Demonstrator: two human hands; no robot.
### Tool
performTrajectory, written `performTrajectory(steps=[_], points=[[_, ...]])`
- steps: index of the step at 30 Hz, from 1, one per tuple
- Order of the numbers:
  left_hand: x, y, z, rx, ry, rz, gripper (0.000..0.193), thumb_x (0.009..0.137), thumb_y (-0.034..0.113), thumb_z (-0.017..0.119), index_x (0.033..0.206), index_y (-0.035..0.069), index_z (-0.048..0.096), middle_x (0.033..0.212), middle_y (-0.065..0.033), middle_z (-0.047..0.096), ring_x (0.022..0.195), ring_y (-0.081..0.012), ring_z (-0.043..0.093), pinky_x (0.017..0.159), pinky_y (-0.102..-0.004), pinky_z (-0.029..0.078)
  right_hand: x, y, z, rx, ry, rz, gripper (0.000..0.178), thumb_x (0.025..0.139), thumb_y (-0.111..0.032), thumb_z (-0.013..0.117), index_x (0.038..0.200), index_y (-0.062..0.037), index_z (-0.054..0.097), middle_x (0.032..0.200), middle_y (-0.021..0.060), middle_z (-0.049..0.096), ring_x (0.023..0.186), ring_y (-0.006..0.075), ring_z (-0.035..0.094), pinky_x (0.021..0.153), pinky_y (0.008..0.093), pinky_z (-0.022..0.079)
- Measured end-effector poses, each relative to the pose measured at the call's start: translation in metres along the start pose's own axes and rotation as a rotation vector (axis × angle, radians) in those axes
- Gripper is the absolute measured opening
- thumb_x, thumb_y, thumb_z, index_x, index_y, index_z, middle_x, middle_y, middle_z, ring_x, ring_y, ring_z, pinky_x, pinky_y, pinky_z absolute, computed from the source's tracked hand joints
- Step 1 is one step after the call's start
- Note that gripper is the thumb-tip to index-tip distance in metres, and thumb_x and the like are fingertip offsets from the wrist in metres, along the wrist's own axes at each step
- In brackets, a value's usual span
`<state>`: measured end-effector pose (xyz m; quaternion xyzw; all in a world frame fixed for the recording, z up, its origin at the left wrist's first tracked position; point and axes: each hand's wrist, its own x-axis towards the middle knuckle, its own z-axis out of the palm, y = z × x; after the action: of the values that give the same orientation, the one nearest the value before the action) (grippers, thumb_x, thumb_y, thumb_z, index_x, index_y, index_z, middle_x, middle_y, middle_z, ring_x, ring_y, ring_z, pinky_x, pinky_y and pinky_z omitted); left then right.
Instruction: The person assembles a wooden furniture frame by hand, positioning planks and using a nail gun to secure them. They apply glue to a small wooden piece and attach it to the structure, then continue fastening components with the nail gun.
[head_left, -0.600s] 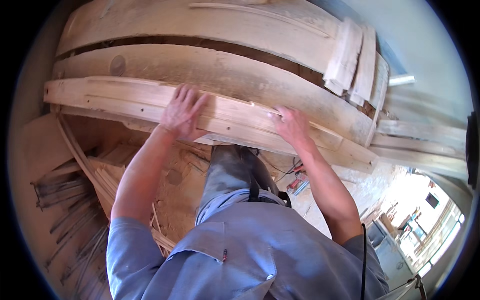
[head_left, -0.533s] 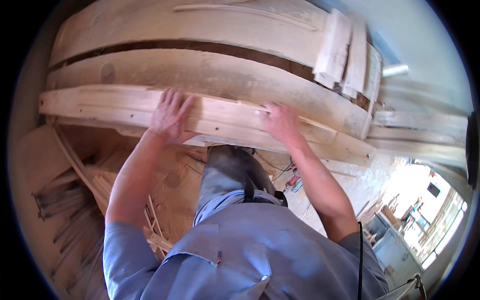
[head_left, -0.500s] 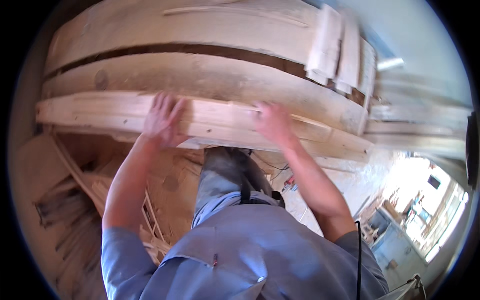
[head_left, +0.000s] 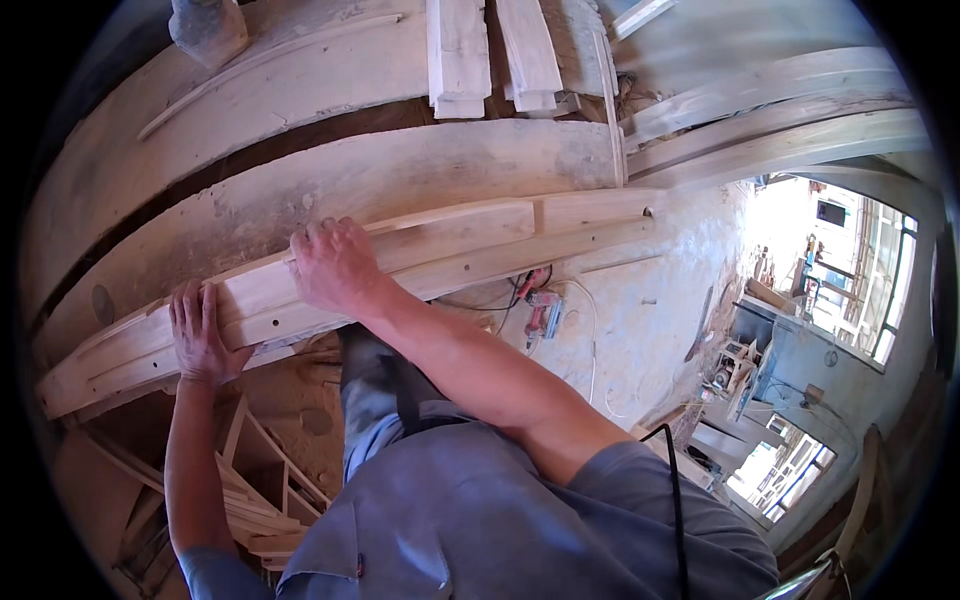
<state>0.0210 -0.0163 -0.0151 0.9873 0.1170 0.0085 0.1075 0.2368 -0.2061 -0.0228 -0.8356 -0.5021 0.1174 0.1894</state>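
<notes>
A long pale wooden beam (head_left: 460,240) with grooves and several dark holes lies slantwise across the near side of the workbench. My left hand (head_left: 205,335) rests on its left part, fingers stretched over the wood and thumb spread toward the near edge. Farther right along the beam, my right hand (head_left: 335,265) is closed, its fingers curled down at the far edge. Whatever may be within those fingers is hidden under the hand. My right forearm crosses over the beam's near edge.
Curved planks of the workbench (head_left: 420,160) stretch behind the beam, with a dark gap between them. Two pale wood pieces (head_left: 460,55) lie at the back. Long boards (head_left: 780,115) extend at right. A red tool (head_left: 540,310) with a cord sits below; wooden frames (head_left: 250,470) stand lower left.
The view has turned, so the beam now slants up to the right. My right hand has slid left along the beam, closer to my left hand, which stays on the wood.
</notes>
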Motion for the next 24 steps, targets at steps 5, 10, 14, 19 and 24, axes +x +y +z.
performTrajectory(steps=[5, 10, 14, 19, 24], points=[[-0.023, -0.004, 0.014, -0.219, -0.040, -0.021, 0.098, 0.057, 0.045, 0.088, 0.136, 0.003, 0.049, 0.129, -0.0226, 0.050, 0.122, -0.0467, 0.043, 0.108, -0.0615, 0.034, -0.014, 0.011, 0.020, 0.095, 0.039, -0.091, 0.021, 0.089, -0.022, 0.057, 0.098, -0.0058, 0.067, 0.095, 0.0165, 0.065, 0.094, 0.0340, 0.062, 0.082, 0.0553, 0.045], [0.000, -0.008, -0.021, -0.205, -0.158, -0.064, 0.097, 0.061, 0.054, 0.085, 0.137, 0.005, 0.051, 0.124, -0.0221, 0.054, 0.120, -0.0440, 0.048, 0.112, -0.0578, 0.033, 0.009, 0.003, -0.006, 0.030, 0.067, -0.114, 0.021, 0.086, -0.025, 0.065, 0.100, -0.0088, 0.068, 0.083, 0.0161, 0.065, 0.078, 0.0371, 0.064, 0.070, 0.0507, 0.051], [-0.008, -0.024, -0.028, -0.098, -0.021, 0.017, 0.103, 0.056, 0.059, 0.081, 0.136, 0.003, 0.051, 0.120, -0.0215, 0.054, 0.120, -0.0425, 0.049, 0.114, -0.0571, 0.031, 0.020, -0.019, -0.014, -0.025, -0.059, -0.075, 0.023, 0.087, -0.028, 0.067, 0.097, -0.0075, 0.069, 0.088, 0.0174, 0.068, 0.083, 0.0397, 0.065, 0.072, 0.0511, 0.051], [-0.023, -0.026, -0.030, -0.147, 0.065, 0.043, 0.101, 0.054, 0.057, 0.081, 0.133, 0.001, 0.052, 0.115, -0.0204, 0.055, 0.117, -0.0418, 0.050, 0.112, -0.0574, 0.034, 0.051, -0.063, -0.009, 0.001, -0.401, -0.016, 0.028, 0.095, -0.029, 0.060, 0.105, -0.0048, 0.070, 0.102, 0.0223, 0.070, 0.092, 0.0442, 0.065, 0.075, 0.0509, 0.052], [-0.020, -0.027, -0.019, -0.245, 0.265, 0.047, 0.086, 0.053, 0.046, 0.079, 0.121, -0.002, 0.058, 0.118, -0.0224, 0.056, 0.119, -0.0429, 0.051, 0.112, -0.0569, 0.034, 0.072, -0.095, 0.032, 0.588, -0.256, 0.336, 0.036, 0.102, -0.024, 0.052, 0.125, 0.0011, 0.065, 0.121, 0.0212, 0.068, 0.109, 0.0339, 0.067, 0.093, 0.0442, 0.052]])
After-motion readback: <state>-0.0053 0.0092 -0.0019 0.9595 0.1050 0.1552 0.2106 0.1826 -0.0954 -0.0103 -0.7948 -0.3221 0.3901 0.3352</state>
